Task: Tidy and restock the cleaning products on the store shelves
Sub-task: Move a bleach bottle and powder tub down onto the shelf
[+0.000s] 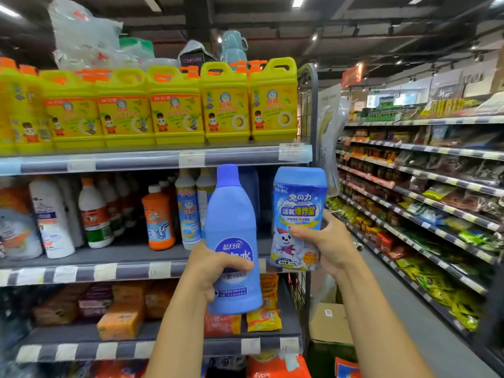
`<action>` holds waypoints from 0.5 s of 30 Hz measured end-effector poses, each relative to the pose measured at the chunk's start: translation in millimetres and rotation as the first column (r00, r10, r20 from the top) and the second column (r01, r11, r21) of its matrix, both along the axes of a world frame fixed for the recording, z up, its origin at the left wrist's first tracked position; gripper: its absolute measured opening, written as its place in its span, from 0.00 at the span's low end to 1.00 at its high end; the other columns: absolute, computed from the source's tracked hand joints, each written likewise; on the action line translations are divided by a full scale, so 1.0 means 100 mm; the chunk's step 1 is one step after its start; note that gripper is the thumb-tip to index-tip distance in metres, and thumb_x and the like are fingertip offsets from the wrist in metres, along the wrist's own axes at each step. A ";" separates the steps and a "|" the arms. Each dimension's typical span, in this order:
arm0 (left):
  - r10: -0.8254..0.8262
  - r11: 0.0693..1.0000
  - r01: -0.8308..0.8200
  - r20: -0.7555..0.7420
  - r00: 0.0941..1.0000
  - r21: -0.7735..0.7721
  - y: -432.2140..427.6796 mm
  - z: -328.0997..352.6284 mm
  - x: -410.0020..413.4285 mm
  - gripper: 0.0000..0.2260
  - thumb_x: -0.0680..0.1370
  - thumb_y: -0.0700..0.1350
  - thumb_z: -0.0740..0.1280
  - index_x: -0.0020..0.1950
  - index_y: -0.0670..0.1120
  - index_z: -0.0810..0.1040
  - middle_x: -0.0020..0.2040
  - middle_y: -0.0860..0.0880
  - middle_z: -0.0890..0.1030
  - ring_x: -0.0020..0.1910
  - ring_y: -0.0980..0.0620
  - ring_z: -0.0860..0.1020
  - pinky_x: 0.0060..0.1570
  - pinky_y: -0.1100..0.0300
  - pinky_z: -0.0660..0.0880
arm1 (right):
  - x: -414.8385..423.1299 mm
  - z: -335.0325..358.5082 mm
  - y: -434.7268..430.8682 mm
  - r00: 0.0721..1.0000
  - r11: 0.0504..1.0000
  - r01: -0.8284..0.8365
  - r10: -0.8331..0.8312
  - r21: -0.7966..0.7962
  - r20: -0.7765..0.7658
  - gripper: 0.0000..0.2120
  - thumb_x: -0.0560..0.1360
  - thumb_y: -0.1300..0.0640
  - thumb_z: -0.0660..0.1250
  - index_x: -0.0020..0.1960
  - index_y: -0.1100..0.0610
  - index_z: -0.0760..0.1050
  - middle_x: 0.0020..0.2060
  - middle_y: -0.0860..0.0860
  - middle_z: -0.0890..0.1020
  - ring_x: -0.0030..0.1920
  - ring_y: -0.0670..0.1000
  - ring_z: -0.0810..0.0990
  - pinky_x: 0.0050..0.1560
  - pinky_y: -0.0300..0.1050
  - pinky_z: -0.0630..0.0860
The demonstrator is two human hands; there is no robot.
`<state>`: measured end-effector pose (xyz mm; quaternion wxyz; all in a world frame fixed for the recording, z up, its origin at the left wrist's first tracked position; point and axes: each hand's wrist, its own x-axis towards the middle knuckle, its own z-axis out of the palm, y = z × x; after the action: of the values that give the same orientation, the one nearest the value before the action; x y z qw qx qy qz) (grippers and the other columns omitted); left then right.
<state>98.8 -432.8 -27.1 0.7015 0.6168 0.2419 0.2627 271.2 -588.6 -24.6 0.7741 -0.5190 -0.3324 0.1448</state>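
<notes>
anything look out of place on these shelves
Yes: a blue mug stack and crumpled plastic bags sit atop the yellow detergent jugs. They look dumped there rather than displayed.

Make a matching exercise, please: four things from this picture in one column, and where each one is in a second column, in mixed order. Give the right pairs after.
Things:
1. blue bottle
2. rabbit canister
3. yellow jugs
4. orange bottle

Places:
A. standing on the top shelf
B. held in the right hand
C. standing on the middle shelf
D. held in the left hand

Pairs: 1-D, 2-B, 3-A, 4-C
</notes>
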 end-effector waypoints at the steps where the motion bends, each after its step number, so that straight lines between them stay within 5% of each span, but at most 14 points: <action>1: -0.017 1.000 0.016 -0.030 0.999 -0.009 0.04 -0.06 0.03 0.21 0.50 0.30 0.79 0.41 0.40 0.84 0.38 0.41 0.86 0.32 0.44 0.84 0.30 0.53 0.80 | 0.07 -0.04 0.05 1.000 0.999 -0.010 0.010 -0.034 -0.024 0.31 0.55 0.62 0.81 0.57 0.62 0.78 0.50 0.60 0.85 0.49 0.61 0.85 0.47 0.56 0.82; 6: -0.113 0.993 0.109 -0.158 0.981 -0.033 0.25 -0.37 0.19 0.32 0.43 0.33 0.81 0.46 0.38 0.83 0.40 0.39 0.86 0.34 0.43 0.85 0.32 0.51 0.80 | 0.36 -0.22 0.27 0.995 0.979 -0.045 0.027 -0.197 -0.092 0.29 0.56 0.61 0.82 0.55 0.62 0.78 0.47 0.60 0.86 0.46 0.62 0.85 0.46 0.58 0.82; 10: -0.124 0.992 0.117 -0.163 0.979 -0.052 0.41 -0.50 0.36 0.40 0.36 0.39 0.81 0.49 0.37 0.82 0.41 0.39 0.86 0.38 0.40 0.85 0.34 0.49 0.81 | 0.58 -0.30 0.50 0.983 0.984 -0.061 0.031 -0.166 -0.180 0.30 0.57 0.62 0.81 0.57 0.64 0.77 0.47 0.61 0.85 0.47 0.63 0.85 0.46 0.60 0.82; 15: -0.123 0.991 0.118 -0.106 0.987 -0.056 0.62 -0.46 0.56 0.36 0.41 0.37 0.82 0.49 0.38 0.82 0.41 0.38 0.86 0.36 0.40 0.85 0.34 0.49 0.81 | 0.91 -0.28 0.76 0.997 0.988 0.000 -0.013 -0.158 -0.077 0.35 0.54 0.58 0.84 0.58 0.61 0.75 0.49 0.59 0.85 0.48 0.61 0.85 0.47 0.58 0.82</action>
<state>154.9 -370.8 -72.8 0.7170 0.6259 0.2487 0.1796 361.9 -512.3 -52.7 0.7435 -0.5736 -0.2879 0.1881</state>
